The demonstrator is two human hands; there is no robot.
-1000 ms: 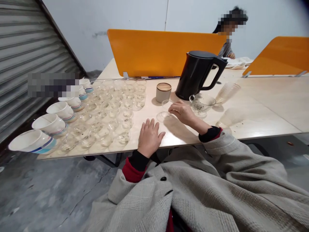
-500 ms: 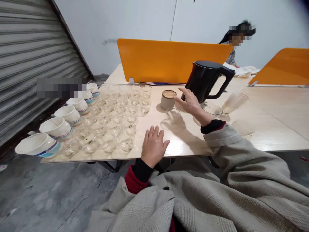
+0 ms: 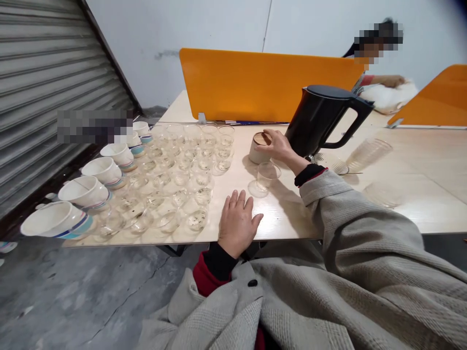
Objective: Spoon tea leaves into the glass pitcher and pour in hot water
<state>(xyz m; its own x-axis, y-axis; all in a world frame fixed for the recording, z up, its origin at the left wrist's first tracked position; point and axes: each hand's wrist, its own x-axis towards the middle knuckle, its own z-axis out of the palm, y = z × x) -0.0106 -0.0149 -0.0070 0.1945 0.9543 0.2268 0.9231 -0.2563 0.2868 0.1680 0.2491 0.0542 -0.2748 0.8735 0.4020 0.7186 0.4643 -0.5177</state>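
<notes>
My right hand (image 3: 279, 148) reaches over the top of a small grey canister (image 3: 256, 153), its fingers and thumb closed around the wooden lid (image 3: 261, 139). Just in front of the canister stands a clear plastic cup (image 3: 268, 176). My left hand (image 3: 239, 223) lies flat at the table's front edge, fingers spread, holding nothing. To its left, clear cups (image 3: 197, 219) stand in several rows, with small dark bits in the bottoms of many. Beyond my right hand is a black electric kettle (image 3: 317, 119).
White paper cups (image 3: 53, 218) with blue stripes line the table's left edge. An orange divider (image 3: 270, 87) stands at the back. Stacked clear cups (image 3: 372, 154) lie on the right, near a strainer (image 3: 333, 164). Another person's hand (image 3: 394, 81) touches white cloth (image 3: 388, 97) behind the divider.
My right hand has moved from beside the kettle onto the canister's lid and closed on it. My left hand stays flat. The other person's hand has come into view.
</notes>
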